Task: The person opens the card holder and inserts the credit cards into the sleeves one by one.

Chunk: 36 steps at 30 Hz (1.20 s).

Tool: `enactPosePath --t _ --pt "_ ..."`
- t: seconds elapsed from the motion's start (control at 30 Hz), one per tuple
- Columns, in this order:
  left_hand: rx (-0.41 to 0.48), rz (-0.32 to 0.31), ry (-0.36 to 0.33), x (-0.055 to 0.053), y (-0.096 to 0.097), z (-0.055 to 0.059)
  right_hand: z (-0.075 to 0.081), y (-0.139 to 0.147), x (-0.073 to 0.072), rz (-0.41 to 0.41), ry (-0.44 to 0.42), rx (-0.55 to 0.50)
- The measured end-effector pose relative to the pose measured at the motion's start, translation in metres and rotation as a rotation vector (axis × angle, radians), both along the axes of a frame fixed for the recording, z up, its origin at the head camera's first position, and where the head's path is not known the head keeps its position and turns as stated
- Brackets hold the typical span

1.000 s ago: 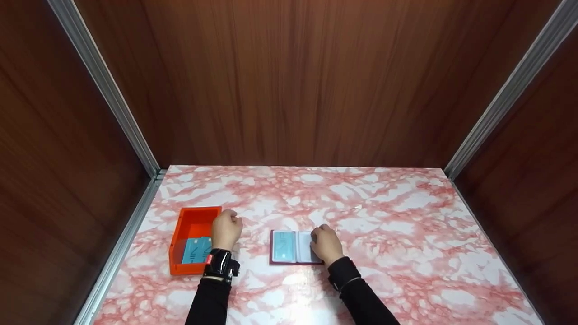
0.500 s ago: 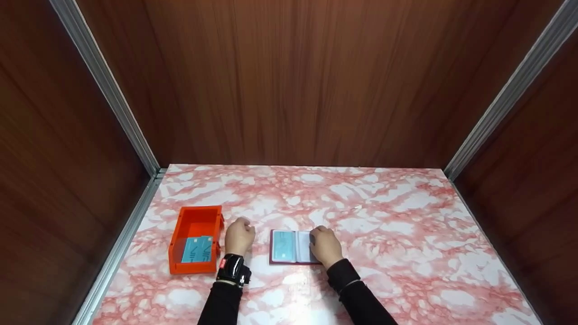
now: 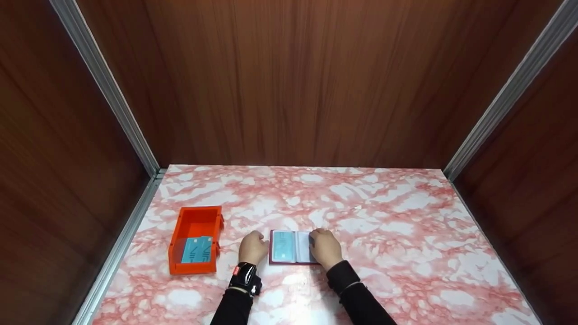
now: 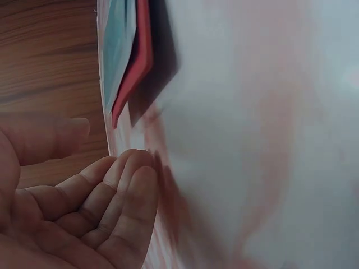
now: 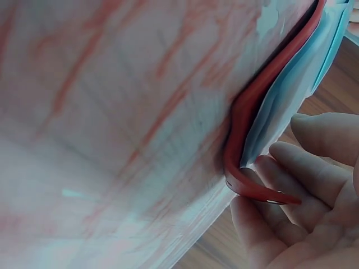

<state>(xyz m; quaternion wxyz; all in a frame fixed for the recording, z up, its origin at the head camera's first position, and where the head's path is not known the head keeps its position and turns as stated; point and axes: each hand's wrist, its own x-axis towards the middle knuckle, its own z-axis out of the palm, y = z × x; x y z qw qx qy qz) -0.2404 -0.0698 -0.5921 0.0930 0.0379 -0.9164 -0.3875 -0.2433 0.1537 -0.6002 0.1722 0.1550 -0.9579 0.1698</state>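
A card holder [image 3: 295, 248] with a red cover lies open on the table, clear sleeves facing up. In its left sleeve sits a light blue card [image 3: 283, 246]. My right hand [image 3: 326, 248] holds the holder's right side, with the red cover's edge [image 5: 263, 193] between its fingers in the right wrist view. Just left of the holder is my left hand [image 3: 254, 249], with no object in it. Its fingers [image 4: 120, 196] are loosely bent and the thumb stands apart, close to the holder's red corner [image 4: 126, 89].
An orange bin [image 3: 194, 268] stands on the left of the table, with blue cards [image 3: 197, 249] lying inside. The pink marbled table [image 3: 406, 253] meets brown wood-grain panels [image 3: 293, 81] at the back and both sides, with metal rails at the corners.
My left hand has moved from the orange bin's right edge, rightward and nearer, to the card holder's left side. The right hand has stayed at the holder's right page.
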Motion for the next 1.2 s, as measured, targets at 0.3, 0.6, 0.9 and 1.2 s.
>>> enactPosePath --t 0.3,0.6,0.9,1.2 --pt "0.009 -0.028 -0.021 0.004 0.009 -0.004 0.000 -0.002 0.001 -0.007 0.022 0.017" --pt "-0.022 -0.036 -0.006 0.001 0.012 -0.010 -0.004 -0.003 0.001 0.002 0.061 0.012" --pt "-0.021 -0.045 -0.008 0.002 0.013 -0.010 0.000 -0.005 0.002 0.038 0.064 0.002" --pt "-0.025 -0.050 -0.004 0.002 0.013 -0.009 0.003 -0.008 0.003 0.075 0.037 -0.013"
